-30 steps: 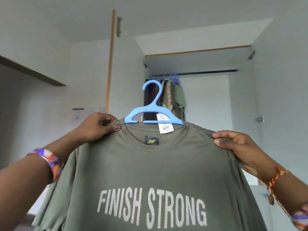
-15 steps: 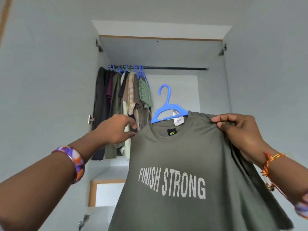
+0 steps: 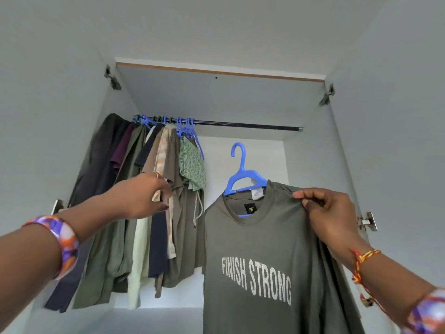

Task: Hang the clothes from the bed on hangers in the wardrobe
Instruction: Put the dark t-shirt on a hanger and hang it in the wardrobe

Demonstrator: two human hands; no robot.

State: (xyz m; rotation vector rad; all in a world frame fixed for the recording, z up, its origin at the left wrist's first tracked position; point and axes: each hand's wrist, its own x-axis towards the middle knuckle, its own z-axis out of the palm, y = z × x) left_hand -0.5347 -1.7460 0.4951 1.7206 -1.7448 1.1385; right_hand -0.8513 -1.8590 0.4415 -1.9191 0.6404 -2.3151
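Observation:
An olive green T-shirt (image 3: 260,239) printed "FINISH STRONG" hangs on a blue plastic hanger (image 3: 240,174), whose hook stands upright below the black wardrobe rail (image 3: 245,124). My right hand (image 3: 327,213) pinches the shirt's right shoulder over the hanger and carries it. My left hand (image 3: 142,194) no longer holds the shirt. It reaches with loose fingers to the clothes hung on the rail (image 3: 154,189), against a beige garment; whether it grips one I cannot tell.
Several garments on blue hangers crowd the rail's left half; the right half of the rail is bare. The wardrobe doors stand open at both sides, with metal hinges (image 3: 367,221) on the right wall. A top panel (image 3: 216,92) sits close above the rail.
My left hand let go of the shirt's left shoulder and moved left to the hung clothes. The view came closer to the wardrobe. The shirt now hangs from my right hand alone.

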